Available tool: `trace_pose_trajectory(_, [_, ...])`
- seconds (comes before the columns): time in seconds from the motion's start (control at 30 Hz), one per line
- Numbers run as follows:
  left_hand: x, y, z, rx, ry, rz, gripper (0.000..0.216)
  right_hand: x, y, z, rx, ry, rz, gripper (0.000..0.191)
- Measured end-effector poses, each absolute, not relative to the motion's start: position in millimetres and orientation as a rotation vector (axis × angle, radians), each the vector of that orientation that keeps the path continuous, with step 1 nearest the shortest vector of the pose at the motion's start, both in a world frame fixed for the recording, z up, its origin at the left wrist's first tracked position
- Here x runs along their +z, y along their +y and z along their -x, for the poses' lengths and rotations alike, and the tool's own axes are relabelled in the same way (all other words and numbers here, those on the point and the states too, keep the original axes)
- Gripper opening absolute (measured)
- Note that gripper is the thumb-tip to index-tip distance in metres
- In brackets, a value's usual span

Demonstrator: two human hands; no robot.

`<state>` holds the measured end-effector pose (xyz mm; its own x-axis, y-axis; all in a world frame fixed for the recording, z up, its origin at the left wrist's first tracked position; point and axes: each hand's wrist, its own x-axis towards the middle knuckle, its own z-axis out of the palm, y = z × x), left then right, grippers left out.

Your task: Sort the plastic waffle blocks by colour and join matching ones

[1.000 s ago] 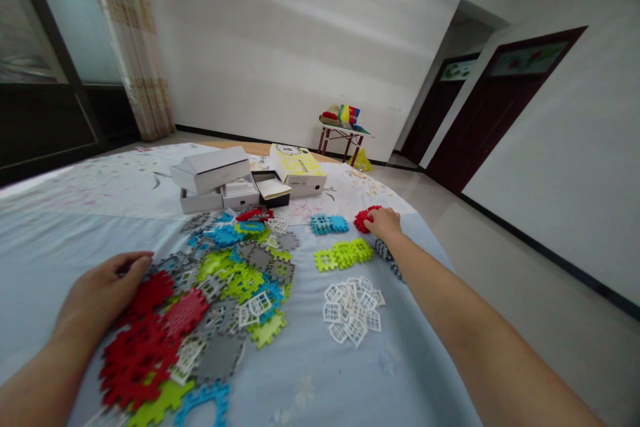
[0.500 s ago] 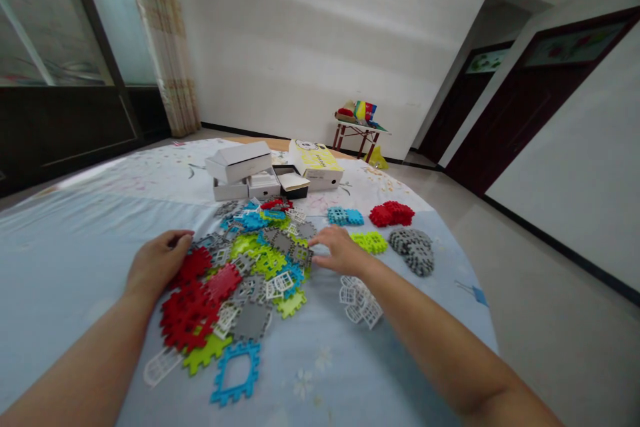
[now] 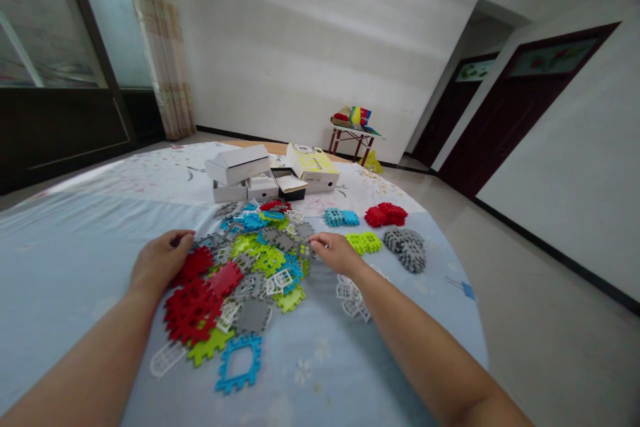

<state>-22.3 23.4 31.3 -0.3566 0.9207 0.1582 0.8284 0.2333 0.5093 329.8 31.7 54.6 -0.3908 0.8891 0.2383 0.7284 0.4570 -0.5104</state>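
Note:
A mixed heap of interlocking plastic building tiles lies before me, in red, grey, lime green, blue and white. My left hand (image 3: 163,259) rests at the heap's left edge by the red tiles (image 3: 193,310), its fingers curled in, with nothing visible in them. At the heap's right side, my right hand (image 3: 336,252) has thumb and forefinger pinched on the edge of a grey windowed tile (image 3: 305,249). A blue frame tile (image 3: 239,363) is nearest me, beside a lime green tile (image 3: 211,347) and a flat grey tile (image 3: 253,315).
Sorted piles stand to the right: blue tiles (image 3: 341,217), red tiles (image 3: 386,214), lime green tiles (image 3: 364,242), grey tiles (image 3: 406,249), and white window pieces (image 3: 353,297) partly behind my forearm. White boxes (image 3: 238,164) and a yellow-white box (image 3: 314,167) stand behind the heap.
My right hand's thumb and forefinger have closed together on the grey windowed tile, where they were apart before. My left hand stays by the red tiles. The view has shifted slightly.

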Motion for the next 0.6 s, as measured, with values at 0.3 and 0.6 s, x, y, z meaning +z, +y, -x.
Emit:
trace_pose_trajectory(0.3, [32.6, 23.3, 23.0, 0.809, 2.308, -1.657, 0.048, 43.8, 40.8, -330.5, 0.272, -2.223, 1.512, 0.039])
trace_pose_trajectory(0.6, [27.4, 30.3, 30.3, 0.741, 2.364, -1.687, 0.048, 44.1, 43.7, -328.4, 0.347, -2.432, 1.512, 0.049])
